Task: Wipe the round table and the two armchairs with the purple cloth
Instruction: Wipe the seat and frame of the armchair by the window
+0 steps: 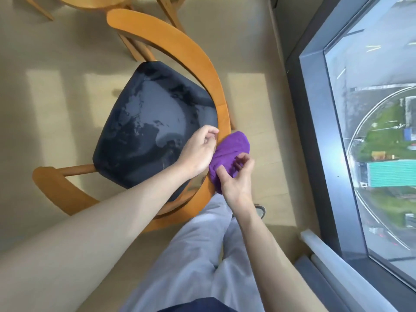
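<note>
- Purple cloth (229,158), right of centre in the frame, bunched over the curved wooden rail of the armchair (202,61).
- Soft, light and limp by the look of it; likely to slump and unfold unless gathered into a wad; best taken by a full handful of folds, not a corner.
- Right hand (236,179) curled into the lower folds, pinching the cloth.
- Left hand (198,149) against the cloth's left edge, fingers bent; hold on the fabric impossible to confirm.
- Dark seat cushion (150,122) mottled with patches, damp or sheen unclear.
- Round table (96,2) cut off at the upper edge; second armchair out of sight.
- Rail beneath the cloth hidden.
</note>
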A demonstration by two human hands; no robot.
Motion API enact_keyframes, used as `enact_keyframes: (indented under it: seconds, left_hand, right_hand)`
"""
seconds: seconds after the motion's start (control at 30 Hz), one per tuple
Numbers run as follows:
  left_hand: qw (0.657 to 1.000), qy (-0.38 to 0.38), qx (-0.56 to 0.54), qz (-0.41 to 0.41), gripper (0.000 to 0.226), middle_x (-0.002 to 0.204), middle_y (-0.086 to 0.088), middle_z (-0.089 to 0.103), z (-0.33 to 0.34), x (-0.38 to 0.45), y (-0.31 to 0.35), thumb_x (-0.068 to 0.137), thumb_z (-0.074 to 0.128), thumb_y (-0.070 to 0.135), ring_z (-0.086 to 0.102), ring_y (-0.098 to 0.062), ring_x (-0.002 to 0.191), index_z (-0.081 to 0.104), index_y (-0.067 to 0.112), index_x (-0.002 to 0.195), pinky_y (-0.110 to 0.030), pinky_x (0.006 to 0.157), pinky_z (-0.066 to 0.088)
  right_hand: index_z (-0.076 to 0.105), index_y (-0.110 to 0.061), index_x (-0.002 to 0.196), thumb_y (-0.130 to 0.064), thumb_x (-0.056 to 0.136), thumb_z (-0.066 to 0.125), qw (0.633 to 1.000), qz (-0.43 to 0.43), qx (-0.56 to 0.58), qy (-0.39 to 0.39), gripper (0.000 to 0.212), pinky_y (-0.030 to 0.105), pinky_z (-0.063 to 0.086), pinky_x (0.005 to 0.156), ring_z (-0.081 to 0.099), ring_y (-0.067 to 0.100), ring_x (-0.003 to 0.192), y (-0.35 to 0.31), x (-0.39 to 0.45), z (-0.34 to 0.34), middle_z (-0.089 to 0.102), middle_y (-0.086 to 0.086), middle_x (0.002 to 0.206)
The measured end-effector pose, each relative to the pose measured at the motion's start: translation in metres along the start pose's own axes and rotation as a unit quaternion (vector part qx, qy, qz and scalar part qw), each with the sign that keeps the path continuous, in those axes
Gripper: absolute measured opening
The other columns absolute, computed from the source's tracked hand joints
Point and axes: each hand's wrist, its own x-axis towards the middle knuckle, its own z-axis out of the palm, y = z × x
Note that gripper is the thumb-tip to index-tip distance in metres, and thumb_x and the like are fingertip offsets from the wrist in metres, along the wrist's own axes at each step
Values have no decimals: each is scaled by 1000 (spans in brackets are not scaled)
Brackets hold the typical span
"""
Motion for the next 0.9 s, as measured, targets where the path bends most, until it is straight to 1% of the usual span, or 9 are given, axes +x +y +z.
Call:
enact_keyframes:
  seconds: [0.13,0.27,0.37,0.47,0.6,0.67,0.77,0.83,0.9]
  left_hand:
    - [996,3,-81,-43,34,124,5,61,11,-19,-20,105,32,29,57,-12,116,52,22,131,-38,105,43]
    - [991,-7,-120,-65,39,136,8,56,25,-24,-18,105,30,31,50,-7,128,49,25,138,-32,110,38]
    - [987,-9,-153,-56,50,144,10,52,27,-22,-10,99,27,35,46,-3,133,46,27,145,-34,115,34]
    - [987,-10,-152,-47,58,154,12,41,30,-24,-10,97,24,35,34,3,140,36,26,153,-30,120,25]
    - [986,37,-142,-76,61,156,15,35,48,-26,-6,94,22,31,31,9,138,31,27,154,-22,118,23]
    - [991,67,-48,-101,65,153,19,38,56,-28,-6,89,21,33,37,7,132,29,37,154,-12,107,27]
    - [989,94,70,-94,67,153,15,41,64,-31,-6,88,20,28,48,-12,127,21,42,154,-5,91,28]
    - [984,113,106,-88,69,151,14,45,67,-32,-5,86,18,31,53,-17,120,18,45,153,-13,87,32]
    - [980,137,122,-74,66,145,12,52,70,-32,-3,87,15,37,60,-22,112,18,46,152,-27,82,36]
  right_hand:
    - [12,-31,161,-42,89,55,991,113,39,-58,84,28,27,118,35,3,141,13,-15,19,33,-9,161]
    - [35,-25,153,-33,87,53,995,73,-7,-69,69,45,42,112,57,21,125,0,9,11,63,-1,135]
    - [40,-21,147,-43,84,47,987,59,-114,-91,66,57,43,107,57,34,121,-27,60,4,60,3,127]
    - [36,-17,152,-45,86,42,979,27,-168,-112,72,42,36,111,48,31,131,-56,115,7,53,9,144]
    - [32,-27,156,-30,101,44,982,13,-121,-147,57,32,31,114,41,22,137,-55,113,1,36,-17,146]
    - [32,-27,155,-21,104,42,980,35,-91,-175,52,34,35,114,48,16,129,-37,79,-13,47,-5,149]
    - [52,-12,121,-4,104,39,970,26,-103,-219,23,7,40,84,52,-6,89,-18,40,-35,59,6,112]
    - [49,-10,94,0,103,38,959,34,-144,-242,18,4,37,67,49,-6,70,-19,42,-44,51,1,88]
    - [46,-10,88,2,101,41,953,4,-176,-247,18,6,37,63,48,-7,64,-28,62,-45,47,-2,81]
